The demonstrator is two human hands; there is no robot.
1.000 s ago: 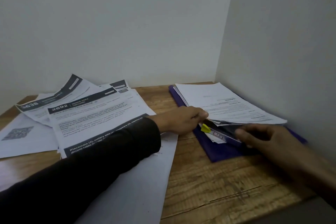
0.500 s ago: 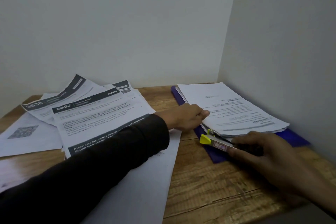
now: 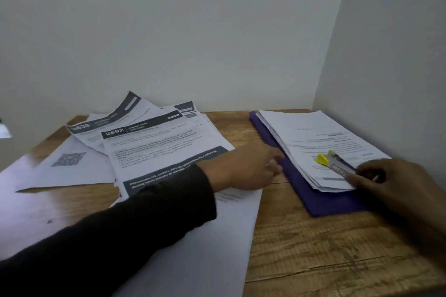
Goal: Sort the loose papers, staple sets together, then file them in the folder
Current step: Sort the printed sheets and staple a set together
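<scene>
Your right hand (image 3: 395, 183) grips the rear end of a small stapler with a clear body and a yellow tip (image 3: 334, 163), its fingers curled around it. The stapler lies on top of the stack of white printed papers (image 3: 311, 137), its yellow tip pointing away from you and to the left. That stack sits on the flat purple folder (image 3: 321, 202), which lies on the right side of the wooden worktop (image 3: 313, 248), close to the corner where the two plain walls meet.

Your left hand (image 3: 243, 169), in a dark long sleeve (image 3: 120, 236), reaches across the loose sheets toward the folder's left edge. Its fingertips lie right at that edge, beside the stack. You cannot tell whether they pinch anything, because the hand is blurred and its underside is hidden.

On the left half of the worktop lie the loose white sheets with dark header bands (image 3: 154, 144), fanned and overlapping. One header reads 2692 and another 3638. A sheet with a QR code (image 3: 70, 164) sits further left, partly under them. A large blank white sheet (image 3: 212, 248) lies under your left forearm and reaches the near edge.
</scene>
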